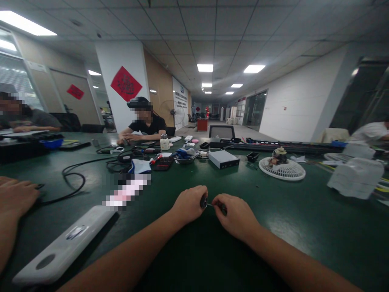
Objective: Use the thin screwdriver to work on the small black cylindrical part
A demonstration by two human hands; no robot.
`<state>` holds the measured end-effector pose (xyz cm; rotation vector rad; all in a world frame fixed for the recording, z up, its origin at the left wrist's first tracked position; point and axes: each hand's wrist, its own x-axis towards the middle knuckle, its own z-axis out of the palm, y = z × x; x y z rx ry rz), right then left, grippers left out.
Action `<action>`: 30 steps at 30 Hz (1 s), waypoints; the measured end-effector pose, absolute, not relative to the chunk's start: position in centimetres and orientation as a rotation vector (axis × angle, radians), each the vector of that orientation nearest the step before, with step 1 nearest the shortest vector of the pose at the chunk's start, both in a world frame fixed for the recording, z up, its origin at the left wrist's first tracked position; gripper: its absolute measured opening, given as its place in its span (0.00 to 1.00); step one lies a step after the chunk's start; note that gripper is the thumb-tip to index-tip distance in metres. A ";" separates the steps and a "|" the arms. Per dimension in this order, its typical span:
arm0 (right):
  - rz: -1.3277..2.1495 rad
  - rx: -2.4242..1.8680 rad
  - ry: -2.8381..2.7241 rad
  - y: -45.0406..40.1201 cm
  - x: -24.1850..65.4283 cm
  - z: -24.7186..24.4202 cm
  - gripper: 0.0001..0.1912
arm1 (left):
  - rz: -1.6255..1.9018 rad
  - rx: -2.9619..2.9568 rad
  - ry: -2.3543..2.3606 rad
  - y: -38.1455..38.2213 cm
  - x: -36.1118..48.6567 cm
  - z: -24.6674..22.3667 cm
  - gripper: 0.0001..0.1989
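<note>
Above the green table, my left hand is closed round a small dark cylindrical part with a shiny end turned toward the right. Facing it, my right hand pinches a small dark object, mostly covered by my fingers. A thin metal shaft bridges the narrow gap between the two hands. Which of the two pieces it belongs to, I cannot tell. To the left of my left forearm lies a long white plastic casing with a dark oval on it.
Another person's hand rests at the left edge near a black cable. Further back are a grey metal box, a white fan grille and a patterned bottle. White packaging stands right. A person sits opposite.
</note>
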<state>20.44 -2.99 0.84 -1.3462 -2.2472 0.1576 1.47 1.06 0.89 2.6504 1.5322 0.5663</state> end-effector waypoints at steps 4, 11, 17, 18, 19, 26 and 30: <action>0.092 -1.438 -2.275 -3.0 20.7 1.3 0.09 | 0.603 2.678 1.522 1.3 1.4 0.7 0.07; 0.098 -1.480 -2.216 -2.9 20.9 1.8 0.08 | 0.632 2.706 1.496 1.6 1.3 0.4 0.08; 0.356 -1.500 -2.272 -2.7 21.2 1.4 0.15 | 0.588 2.565 1.625 2.0 0.9 0.2 0.06; 0.444 -1.485 -2.301 -2.6 21.3 1.2 0.16 | 0.585 2.544 1.646 2.0 0.8 0.2 0.06; 0.519 -1.473 -2.320 -2.5 21.3 1.1 0.17 | 0.589 2.527 1.663 2.1 0.7 0.1 0.06; 0.656 -1.361 -2.131 -1.4 21.8 0.5 0.12 | 0.616 2.490 1.598 2.2 0.6 0.1 0.08; 0.629 -1.307 -1.986 -0.6 22.3 0.3 0.09 | 0.504 2.581 1.450 1.9 1.0 0.2 0.11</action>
